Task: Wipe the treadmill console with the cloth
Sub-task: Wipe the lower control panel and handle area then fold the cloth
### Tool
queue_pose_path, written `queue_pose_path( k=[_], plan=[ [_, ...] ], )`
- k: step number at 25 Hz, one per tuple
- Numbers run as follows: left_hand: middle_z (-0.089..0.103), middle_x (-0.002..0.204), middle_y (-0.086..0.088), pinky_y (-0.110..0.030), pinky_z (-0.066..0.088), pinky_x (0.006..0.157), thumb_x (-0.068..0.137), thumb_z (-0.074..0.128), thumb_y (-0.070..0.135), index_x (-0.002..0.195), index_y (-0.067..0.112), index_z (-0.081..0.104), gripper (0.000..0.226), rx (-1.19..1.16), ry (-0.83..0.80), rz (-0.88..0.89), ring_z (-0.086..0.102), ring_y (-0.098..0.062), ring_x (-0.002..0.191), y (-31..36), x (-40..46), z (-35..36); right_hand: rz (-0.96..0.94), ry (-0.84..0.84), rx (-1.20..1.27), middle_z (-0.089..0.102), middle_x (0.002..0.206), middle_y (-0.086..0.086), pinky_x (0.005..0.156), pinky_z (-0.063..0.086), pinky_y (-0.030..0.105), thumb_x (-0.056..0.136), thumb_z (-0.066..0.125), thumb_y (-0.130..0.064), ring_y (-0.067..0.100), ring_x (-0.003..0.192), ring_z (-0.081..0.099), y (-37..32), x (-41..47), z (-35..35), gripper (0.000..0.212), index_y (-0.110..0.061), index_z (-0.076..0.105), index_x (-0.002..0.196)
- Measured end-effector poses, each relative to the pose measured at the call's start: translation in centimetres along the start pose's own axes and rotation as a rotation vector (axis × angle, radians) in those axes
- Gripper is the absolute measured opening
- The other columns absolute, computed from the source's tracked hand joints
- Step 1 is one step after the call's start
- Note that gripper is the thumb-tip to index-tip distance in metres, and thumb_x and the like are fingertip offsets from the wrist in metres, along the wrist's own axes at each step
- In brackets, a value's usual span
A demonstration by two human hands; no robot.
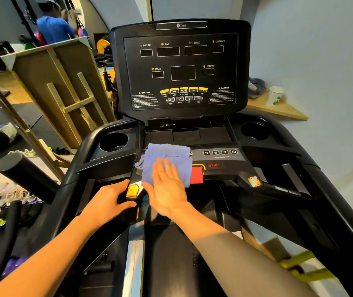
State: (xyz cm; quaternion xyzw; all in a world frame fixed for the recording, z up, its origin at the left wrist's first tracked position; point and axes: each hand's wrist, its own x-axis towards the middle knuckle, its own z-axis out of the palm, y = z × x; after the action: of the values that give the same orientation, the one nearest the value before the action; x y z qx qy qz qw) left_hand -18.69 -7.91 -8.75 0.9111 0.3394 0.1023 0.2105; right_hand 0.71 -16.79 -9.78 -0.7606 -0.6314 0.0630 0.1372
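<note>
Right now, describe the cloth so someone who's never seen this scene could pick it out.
Start at the treadmill console, the tall black panel with the dark displays, and drop to the lower control strip beneath it. The cloth lies there, left of the red stop button, under the flat right hand. It is the only soft, blue-purple thing on the black plastic.

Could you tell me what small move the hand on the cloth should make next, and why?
Probably slide the right hand and the blue cloth sideways to the right, over the number buttons and the stop panel. The palm lies flat on the cloth, which covers only the left part of the lower console, while the left hand grips the handle beside it.
</note>
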Motion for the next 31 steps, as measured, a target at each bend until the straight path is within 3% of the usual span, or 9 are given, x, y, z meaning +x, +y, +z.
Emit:
queue_pose_path(
  k=[3, 6, 8, 10, 14, 18, 23, 29, 31],
  plan=[
    [0.07, 0.1, 0.016, -0.029, 0.052, 0.081, 0.079, 0.076, 0.045, 0.114, 0.03, 0.061, 0.041, -0.017, -0.01, 0.031, 0.064, -0.001, 0.091, 0.1, 0.0, -0.1, -0.057, -0.047, -0.038, -0.001, 0.166, 0.015, 0.124, -0.006, 0.044, 0.102, 0.017, -0.055, 0.029, 0.153, -0.011, -1.5, 1.2, 0.4, 0.076, -0.003, 0.006, 0.156],
    [0.065, 0.111, 0.026, -0.017, 0.048, 0.085, 0.08, 0.077, 0.042, 0.123, 0.034, 0.057, 0.048, -0.013, -0.003, 0.038, 0.062, 0.002, 0.101, 0.4, -0.1, -0.2, -0.079, -0.052, -0.071, -0.001, 0.167, 0.012, 0.124, -0.006, 0.044, 0.104, 0.02, -0.05, 0.025, 0.153, -0.011, 0.2, 1.3, -0.4, 0.07, -0.005, 0.007, 0.157],
    [0.052, 0.111, 0.036, -0.006, 0.04, 0.087, 0.08, 0.077, 0.039, 0.129, 0.039, 0.049, 0.056, -0.009, 0.006, 0.033, 0.055, 0.003, 0.109, 0.4, -0.2, -0.1, -0.043, -0.03, -0.105, 0.0, 0.167, 0.011, 0.124, -0.004, 0.045, 0.105, 0.02, -0.046, 0.025, 0.153, -0.009, 3.0, 0.8, -1.7, 0.067, -0.005, 0.008, 0.157],
    [0.051, 0.113, 0.034, -0.006, 0.037, 0.089, 0.08, 0.077, 0.038, 0.129, 0.042, 0.047, 0.057, -0.015, -0.003, 0.028, 0.053, 0.004, 0.111, 0.5, -0.1, -0.2, 0.024, -0.01, -0.112, 0.0, 0.167, 0.011, 0.124, -0.003, 0.045, 0.106, 0.02, -0.044, 0.025, 0.154, -0.007, 6.7, 0.2, -3.1, 0.065, -0.005, 0.007, 0.157],
    [0.058, 0.112, 0.03, -0.011, 0.043, 0.09, 0.081, 0.076, 0.041, 0.119, 0.051, 0.045, 0.05, 0.001, -0.032, 0.027, 0.057, 0.004, 0.109, 0.5, 0.0, -0.5, 0.173, 0.021, -0.15, 0.001, 0.167, 0.011, 0.124, 0.0, 0.044, 0.105, 0.022, -0.043, 0.024, 0.154, -0.003, 14.9, -2.0, -5.7, 0.065, -0.005, 0.007, 0.157],
    [0.048, 0.102, 0.038, -0.002, 0.038, 0.081, 0.08, 0.076, 0.04, 0.106, 0.057, 0.039, 0.048, 0.005, -0.043, 0.024, 0.052, 0.008, 0.105, 0.8, 0.0, -0.6, 0.245, 0.059, -0.213, 0.006, 0.167, 0.012, 0.124, 0.0, 0.042, 0.105, 0.023, -0.042, 0.025, 0.154, 0.0, 19.0, -3.9, -6.7, 0.065, -0.004, 0.011, 0.157],
    [0.069, 0.113, 0.016, -0.023, 0.052, 0.089, 0.08, 0.075, 0.045, 0.12, 0.032, 0.058, 0.046, -0.022, -0.036, -0.005, 0.062, 0.003, 0.104, 0.1, 0.1, -0.3, 0.358, 0.118, -0.099, 0.008, 0.166, 0.015, 0.124, -0.001, 0.044, 0.104, 0.024, -0.045, 0.03, 0.154, -0.002, 17.2, -2.1, -5.7, 0.069, -0.004, 0.009, 0.156],
    [0.064, 0.122, 0.019, -0.017, 0.044, 0.095, 0.078, 0.077, 0.044, 0.135, 0.025, 0.053, 0.065, -0.019, -0.025, -0.026, 0.059, 0.0, 0.114, -0.3, 0.2, 0.0, 0.279, 0.119, 0.04, 0.009, 0.167, 0.014, 0.125, 0.0, 0.044, 0.102, 0.026, -0.051, 0.029, 0.154, -0.003, 11.4, 1.5, -4.2, 0.073, -0.005, 0.01, 0.157],
    [0.058, 0.116, 0.028, -0.013, 0.042, 0.093, 0.078, 0.078, 0.043, 0.134, 0.03, 0.053, 0.062, -0.024, -0.016, -0.031, 0.055, 0.008, 0.11, -0.1, 0.2, -0.1, 0.192, 0.089, 0.049, 0.006, 0.167, 0.013, 0.125, -0.001, 0.045, 0.103, 0.025, -0.051, 0.028, 0.153, -0.006, 8.5, 2.4, -3.5, 0.073, -0.005, 0.009, 0.156]
  ],
)
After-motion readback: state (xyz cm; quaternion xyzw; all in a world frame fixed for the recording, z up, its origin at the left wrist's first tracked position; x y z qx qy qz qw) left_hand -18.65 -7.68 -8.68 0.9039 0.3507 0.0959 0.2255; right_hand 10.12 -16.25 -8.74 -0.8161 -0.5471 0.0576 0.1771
